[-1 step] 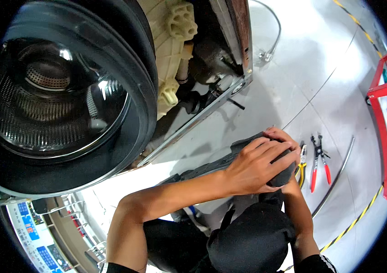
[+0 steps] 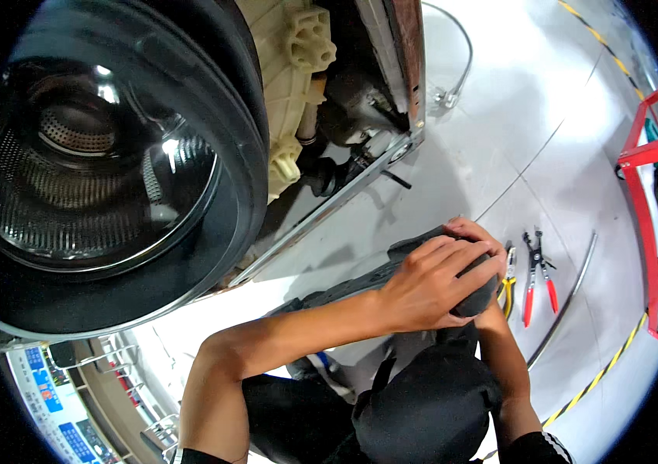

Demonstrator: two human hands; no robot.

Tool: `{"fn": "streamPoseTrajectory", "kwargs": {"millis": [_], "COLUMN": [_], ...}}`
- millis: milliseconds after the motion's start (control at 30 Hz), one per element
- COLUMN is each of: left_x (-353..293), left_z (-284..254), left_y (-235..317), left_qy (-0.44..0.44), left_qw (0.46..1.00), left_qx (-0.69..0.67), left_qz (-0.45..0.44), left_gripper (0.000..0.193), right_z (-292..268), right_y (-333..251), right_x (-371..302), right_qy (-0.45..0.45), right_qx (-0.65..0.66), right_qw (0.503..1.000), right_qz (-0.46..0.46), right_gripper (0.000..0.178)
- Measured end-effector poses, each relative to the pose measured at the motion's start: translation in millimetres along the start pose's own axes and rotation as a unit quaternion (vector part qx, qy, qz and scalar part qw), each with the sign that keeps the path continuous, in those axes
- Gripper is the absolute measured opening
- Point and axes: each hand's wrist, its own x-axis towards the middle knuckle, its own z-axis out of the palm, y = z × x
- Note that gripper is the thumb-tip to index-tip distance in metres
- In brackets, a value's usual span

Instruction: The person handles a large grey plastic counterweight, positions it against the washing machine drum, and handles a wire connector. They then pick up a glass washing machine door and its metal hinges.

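Note:
My left hand reaches across from the left, its fingers curled over a dark grey rounded piece. From the other side my right hand wraps the same piece, and the left fingers partly cover it. A long dark grey part extends leftward beneath my left hand; whether the two are joined I cannot tell. Both hands are above my bent legs in black. At the upper left stands a front-loading washing machine, with its black door gasket and metal drum showing.
Yellow-handled pliers, red-handled pliers and a thin curved grey tube lie on the floor to the right. Beyond are a red frame and black-yellow floor tape. The machine's metal lower edge juts out; a cord lies behind.
The view has shifted very slightly, with the floor tools a little further left. Both hands keep the same hold.

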Motion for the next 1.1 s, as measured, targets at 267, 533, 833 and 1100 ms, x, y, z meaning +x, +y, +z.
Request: {"fn": "streamPoseTrajectory", "kwargs": {"millis": [267,533,833,1100], "left_x": [-3,1,8,19], "left_z": [-4,-6,4,2], "left_y": [-11,-21,-24,-22], "left_qy": [0.037,0.049,0.025,-0.042], "left_qw": [0.998,0.997,0.996,0.993], "left_qx": [-0.042,-0.053,-0.091,-0.107], "left_qz": [0.002,-0.008,-0.004,-0.023], "left_gripper": [0.067,0.066,0.063,0.06], "right_z": [7,16,0,-28], "right_y": [0,-6,1,-6], "right_x": [4,10,10,45], "right_qy": [0.015,0.056,0.035,-0.067], "right_qx": [0.021,0.069,-0.011,0.133], "right_qw": [0.999,0.993,0.999,0.965], "right_qz": [0.042,0.08,0.007,0.217], "right_gripper": [0.071,0.063,0.059,0.067]}}
